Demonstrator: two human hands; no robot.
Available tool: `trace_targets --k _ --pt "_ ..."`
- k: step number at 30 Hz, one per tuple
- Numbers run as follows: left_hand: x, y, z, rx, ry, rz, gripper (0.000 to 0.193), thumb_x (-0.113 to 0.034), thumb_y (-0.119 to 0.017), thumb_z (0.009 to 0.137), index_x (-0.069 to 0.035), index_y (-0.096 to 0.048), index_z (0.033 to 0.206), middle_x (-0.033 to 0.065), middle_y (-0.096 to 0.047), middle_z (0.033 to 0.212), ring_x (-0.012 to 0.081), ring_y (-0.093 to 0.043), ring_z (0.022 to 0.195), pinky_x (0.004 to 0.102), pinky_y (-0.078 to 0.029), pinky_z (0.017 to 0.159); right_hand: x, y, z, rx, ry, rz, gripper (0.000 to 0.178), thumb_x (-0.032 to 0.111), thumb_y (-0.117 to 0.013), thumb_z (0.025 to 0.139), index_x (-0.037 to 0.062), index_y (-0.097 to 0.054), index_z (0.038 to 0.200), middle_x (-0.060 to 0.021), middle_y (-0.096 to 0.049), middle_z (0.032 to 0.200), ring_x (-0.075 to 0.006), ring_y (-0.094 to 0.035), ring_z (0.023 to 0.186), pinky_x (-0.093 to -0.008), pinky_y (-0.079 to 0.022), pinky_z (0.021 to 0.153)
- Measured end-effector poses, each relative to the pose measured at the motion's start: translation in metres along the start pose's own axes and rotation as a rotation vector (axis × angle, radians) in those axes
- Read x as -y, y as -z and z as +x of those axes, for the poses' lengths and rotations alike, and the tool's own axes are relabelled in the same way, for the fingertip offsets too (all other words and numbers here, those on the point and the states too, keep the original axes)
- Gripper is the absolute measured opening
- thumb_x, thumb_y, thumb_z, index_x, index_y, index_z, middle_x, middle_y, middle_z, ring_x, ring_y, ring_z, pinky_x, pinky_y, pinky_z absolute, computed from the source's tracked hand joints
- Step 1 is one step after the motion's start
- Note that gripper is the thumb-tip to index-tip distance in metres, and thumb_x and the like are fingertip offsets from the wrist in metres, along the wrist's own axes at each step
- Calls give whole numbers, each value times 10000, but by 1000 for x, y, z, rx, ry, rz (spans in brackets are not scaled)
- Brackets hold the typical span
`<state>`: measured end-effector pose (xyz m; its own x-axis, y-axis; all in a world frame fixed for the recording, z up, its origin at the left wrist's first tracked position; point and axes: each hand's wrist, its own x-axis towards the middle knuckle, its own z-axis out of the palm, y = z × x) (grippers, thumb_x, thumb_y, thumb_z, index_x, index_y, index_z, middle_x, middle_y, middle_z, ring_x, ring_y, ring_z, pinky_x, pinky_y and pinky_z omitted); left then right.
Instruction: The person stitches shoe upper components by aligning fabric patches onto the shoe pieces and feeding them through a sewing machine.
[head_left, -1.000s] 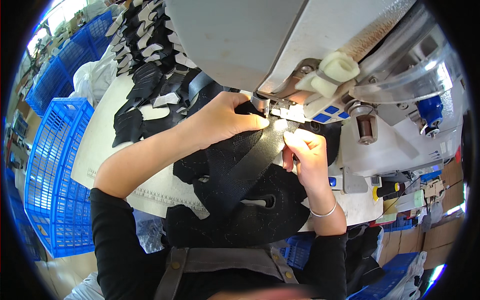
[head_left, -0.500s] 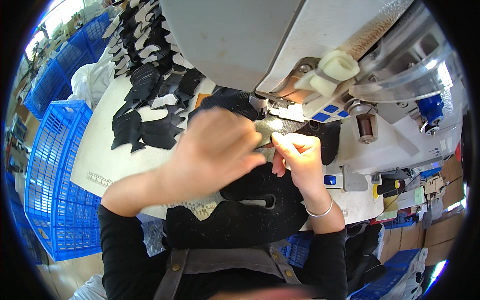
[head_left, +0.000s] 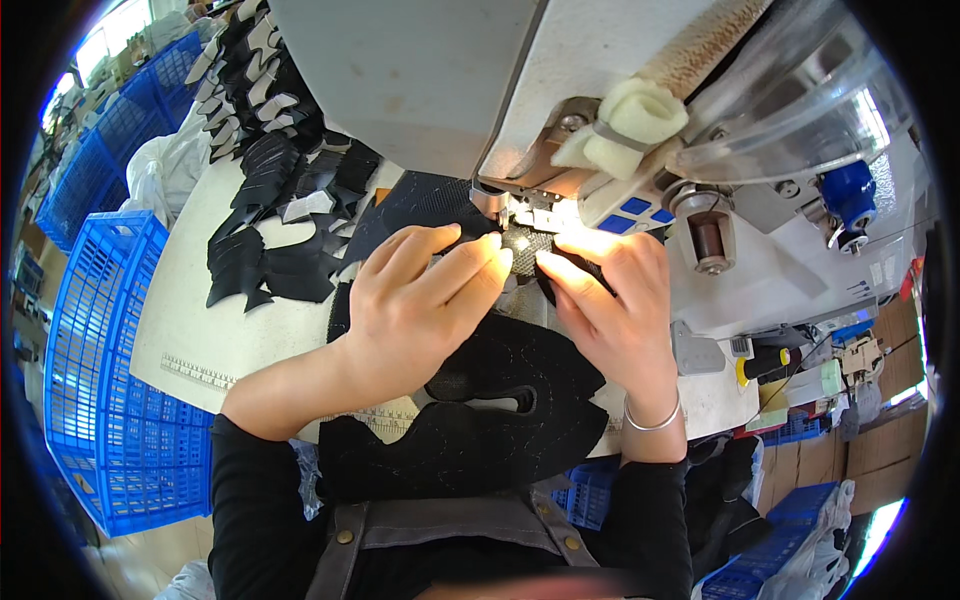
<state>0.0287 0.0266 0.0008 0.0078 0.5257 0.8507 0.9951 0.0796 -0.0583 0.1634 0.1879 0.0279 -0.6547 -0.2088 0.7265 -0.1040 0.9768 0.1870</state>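
Observation:
A black shoe upper (head_left: 480, 440) of fabric and mesh lies across the front of the machine bed, with its slotted cutout toward me. Its far end runs under the presser foot (head_left: 534, 218), which a bright lamp lights up. From the left, my left hand (head_left: 415, 300) has its bent fingers close together at the mesh edge, just short of the foot; its thumb is hard to make out. My right hand (head_left: 620, 300), with a silver bangle at the wrist, pinches the upper's edge right of the needle area.
The sewing machine head (head_left: 410, 80) fills the top middle. A brown thread spool (head_left: 708, 238) sits at its right. Black and white cut pieces (head_left: 290, 215) lie on the table's far left, beside a printed ruler scale (head_left: 197, 369). A blue crate (head_left: 105, 370) stands to the left.
My left hand has come down from its blurred sweep to the fabric by the presser foot. My right hand has moved up slightly. The whole view has shifted a little.

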Motion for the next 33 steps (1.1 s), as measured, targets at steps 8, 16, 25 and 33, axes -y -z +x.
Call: trace_targets --k 8,16,25,33 --pt "18 -12 1 -95 83 25 113 -44 -656 707 -151 -671 737 -73 -639 778 143 -659 778 586 -213 1120 -2 -9 -3 -22 93 117 334 19 -712 625 82 -710 952 -39 -659 1010 -223 -603 888 -355 -453 761" --pt "39 -21 3 -128 83 -128 181 18 -682 651 -149 -686 719 -65 -659 756 144 -669 791 475 -332 1054 11 -24 -3 -140 155 -90 220 70 -723 682 37 -693 898 -51 -634 948 -171 -623 819 -296 -447 641" --pt "29 6 7 55 -224 -54 295 -18 -655 650 -37 -699 941 53 -636 893 204 -586 831 431 -485 849 2 -26 -13 -241 15 -122 243 -35 -667 659 56 -665 884 -48 -651 871 -232 -604 757 -365 -449 725" --pt "13 -5 0 24 -101 33 270 -35 -678 683 -14 -688 952 52 -607 870 183 -583 802 478 -447 989 -7 -19 -5 -279 63 -35 198 -20 -656 711 23 -657 905 -90 -640 853 -268 -604 764 -384 -460 733"
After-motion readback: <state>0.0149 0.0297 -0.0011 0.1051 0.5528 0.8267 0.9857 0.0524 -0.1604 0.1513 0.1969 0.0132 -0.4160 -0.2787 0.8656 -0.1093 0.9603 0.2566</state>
